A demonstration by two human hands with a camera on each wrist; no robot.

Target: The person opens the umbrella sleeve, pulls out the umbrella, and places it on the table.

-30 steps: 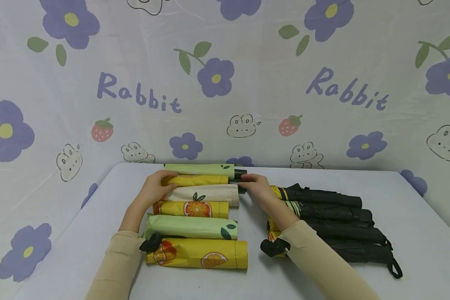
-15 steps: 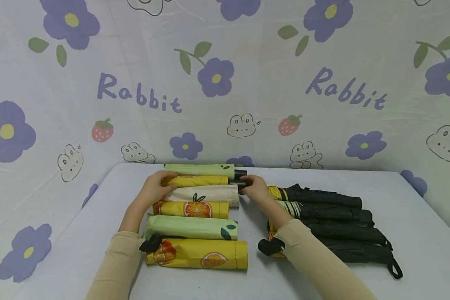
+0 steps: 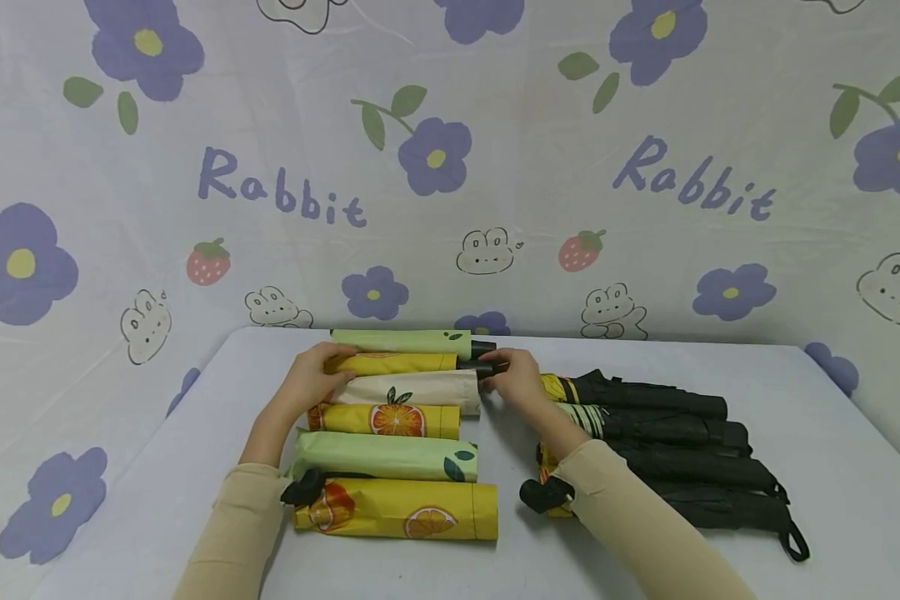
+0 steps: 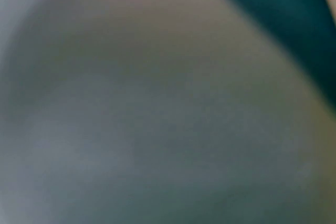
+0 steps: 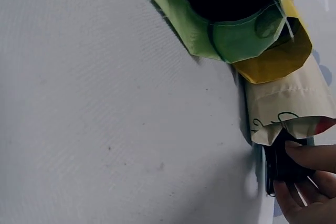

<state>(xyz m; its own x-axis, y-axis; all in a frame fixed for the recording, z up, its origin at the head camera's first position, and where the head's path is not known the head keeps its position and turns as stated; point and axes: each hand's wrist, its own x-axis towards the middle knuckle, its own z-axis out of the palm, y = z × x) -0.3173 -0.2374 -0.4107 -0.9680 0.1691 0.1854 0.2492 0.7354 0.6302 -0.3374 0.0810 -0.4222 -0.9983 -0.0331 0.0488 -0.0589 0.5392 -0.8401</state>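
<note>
In the head view my left hand (image 3: 309,379) holds the left end of a slim yellow umbrella sleeve (image 3: 405,362), thumb and fingers on either side. My right hand (image 3: 519,377) pinches a black umbrella handle (image 3: 474,367) at that sleeve's right end. The right wrist view shows thumb and fingers around the black handle (image 5: 283,158), beside the mouth of a cream sleeve (image 5: 291,98). Behind lies a pale green umbrella (image 3: 401,341); in front are the cream sleeve (image 3: 412,390) and an orange-printed yellow one (image 3: 397,420). The left wrist view is too blurred to read.
Nearer me lie a light green sleeve (image 3: 386,456) and a wide yellow sleeve (image 3: 405,510). To the right, several black folded umbrellas (image 3: 667,396) lie in a row under my right forearm. All rest on a white table (image 3: 420,575) before a printed cloth (image 3: 540,167).
My right fingers have shifted from over the black handle to around its end, and more of the handle shows. My left hand keeps its place on the yellow sleeve.
</note>
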